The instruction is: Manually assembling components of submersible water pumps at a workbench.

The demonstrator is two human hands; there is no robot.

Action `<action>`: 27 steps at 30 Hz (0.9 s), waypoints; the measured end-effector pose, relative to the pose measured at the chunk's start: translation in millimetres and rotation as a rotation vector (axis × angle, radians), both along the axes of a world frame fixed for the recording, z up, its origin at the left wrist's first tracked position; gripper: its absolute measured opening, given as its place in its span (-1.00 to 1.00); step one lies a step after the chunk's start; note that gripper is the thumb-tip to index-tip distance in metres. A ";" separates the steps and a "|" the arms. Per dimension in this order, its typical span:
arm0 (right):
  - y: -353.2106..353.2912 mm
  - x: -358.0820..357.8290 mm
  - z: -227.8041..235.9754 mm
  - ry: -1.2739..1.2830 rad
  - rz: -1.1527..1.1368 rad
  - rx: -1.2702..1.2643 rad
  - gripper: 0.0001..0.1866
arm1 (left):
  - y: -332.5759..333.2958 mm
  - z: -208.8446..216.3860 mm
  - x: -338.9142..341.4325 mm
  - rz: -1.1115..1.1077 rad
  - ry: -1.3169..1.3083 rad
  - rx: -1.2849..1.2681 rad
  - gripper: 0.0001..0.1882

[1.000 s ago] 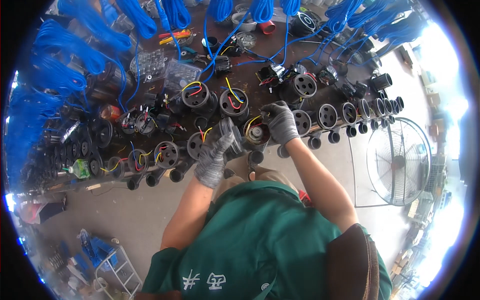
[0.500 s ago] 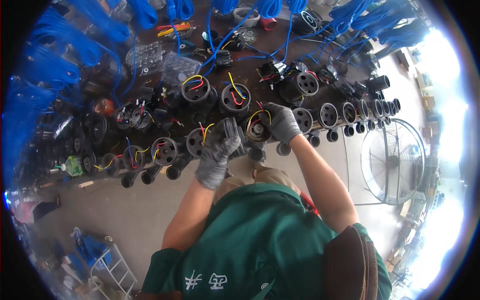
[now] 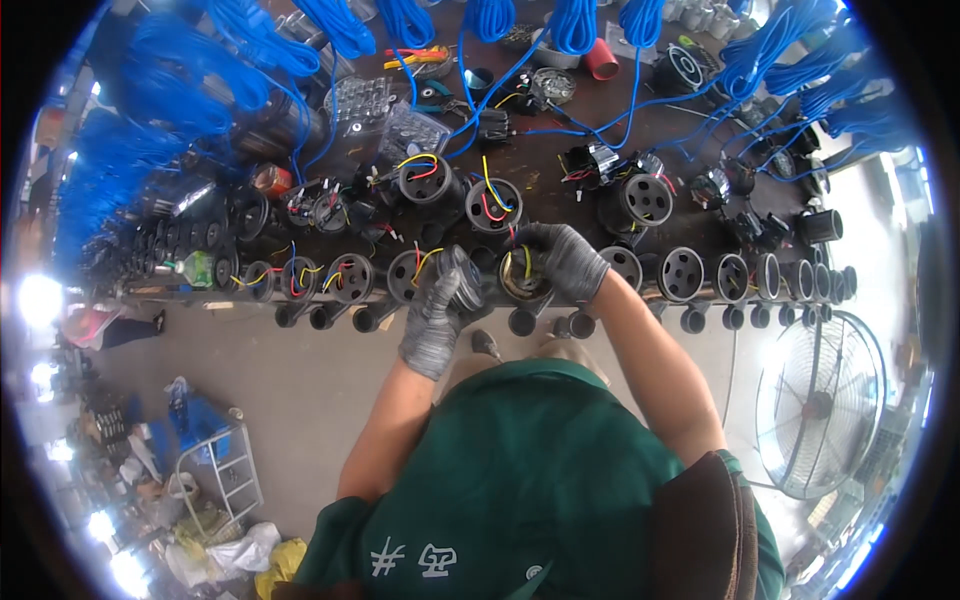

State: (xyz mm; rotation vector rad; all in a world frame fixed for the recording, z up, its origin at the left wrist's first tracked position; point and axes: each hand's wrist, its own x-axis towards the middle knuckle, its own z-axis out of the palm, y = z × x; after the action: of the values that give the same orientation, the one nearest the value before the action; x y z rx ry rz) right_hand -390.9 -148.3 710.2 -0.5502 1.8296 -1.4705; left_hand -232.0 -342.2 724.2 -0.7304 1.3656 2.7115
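Note:
My left hand (image 3: 432, 325), in a grey glove, is closed around a ribbed round black cap (image 3: 460, 280), held tilted at the bench's near edge. Just right of it stands an open round black housing (image 3: 524, 276) with a pale inside and a yellow wire (image 3: 528, 262) rising from it. Over its far rim, my right hand (image 3: 572, 260), gloved too, has its fingers pinched together at the wire ends. A red wire tip shows beside the fingertips; what lies between them is partly hidden.
Similar black housings (image 3: 682, 274) line the near edge of the dark bench (image 3: 560, 135), several with coloured wires. Blue cable coils (image 3: 488, 18) hang across the far side. Pliers (image 3: 436, 100) and clear trays (image 3: 412, 130) lie behind. A large fan (image 3: 820, 405) stands at right.
The whole view has shifted, so the bench appears farther right. The cap in my left hand has turned from nearly edge-on to show more of its face. My right hand stays at the housing's wires.

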 end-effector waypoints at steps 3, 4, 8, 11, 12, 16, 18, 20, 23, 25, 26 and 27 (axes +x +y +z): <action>-0.7 -14.8 4.1 0.153 0.194 0.033 -0.75 | 5.5 2.6 5.9 0.044 -0.078 0.002 -0.17; -3.0 -18.5 0.6 0.166 0.202 0.038 -0.75 | 8.0 3.9 8.4 0.080 -0.066 0.046 -0.26; -9.2 -35.3 -16.9 0.587 0.295 -0.109 -0.74 | 6.6 0.5 16.0 0.136 -0.050 0.091 -0.18; -15.1 -37.9 23.9 0.288 0.485 0.141 -0.67 | 5.4 -4.6 22.0 0.173 -0.048 0.083 -0.09; -13.8 -41.1 18.0 0.260 0.476 0.047 -0.71 | 4.5 -5.3 22.7 0.167 -0.043 0.096 -0.10; -13.6 -42.1 7.6 -0.035 0.462 -0.067 -0.77 | 5.7 -7.7 23.8 0.169 -0.005 0.157 -0.13; -13.5 -37.0 16.2 -0.024 0.486 -0.097 -0.76 | 3.5 -13.9 24.9 0.176 0.001 0.170 -0.13; -15.1 -29.3 12.5 -0.061 0.419 -0.100 -0.72 | 1.4 -16.0 20.5 0.131 0.085 0.221 -0.11; -15.5 -19.8 6.7 0.187 0.310 0.014 -0.69 | 13.4 -10.5 9.8 0.216 0.160 0.195 -0.10; -16.8 -15.9 7.4 0.158 0.307 0.057 -0.72 | 8.1 -18.8 8.0 0.187 0.128 0.204 -0.11; -17.9 -13.5 -0.1 0.115 0.276 -0.004 -0.72 | 8.2 -18.8 5.5 0.159 0.096 0.214 -0.12; -17.5 -12.1 -6.3 0.072 0.245 -0.064 -0.72 | 8.4 -18.8 3.2 0.154 0.095 0.215 -0.12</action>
State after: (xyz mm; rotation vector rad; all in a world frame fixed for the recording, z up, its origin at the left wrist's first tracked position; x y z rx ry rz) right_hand -402.9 -165.7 703.9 -0.8373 1.7056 -1.3614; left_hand -228.8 -333.8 705.4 -0.7261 1.0479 2.9869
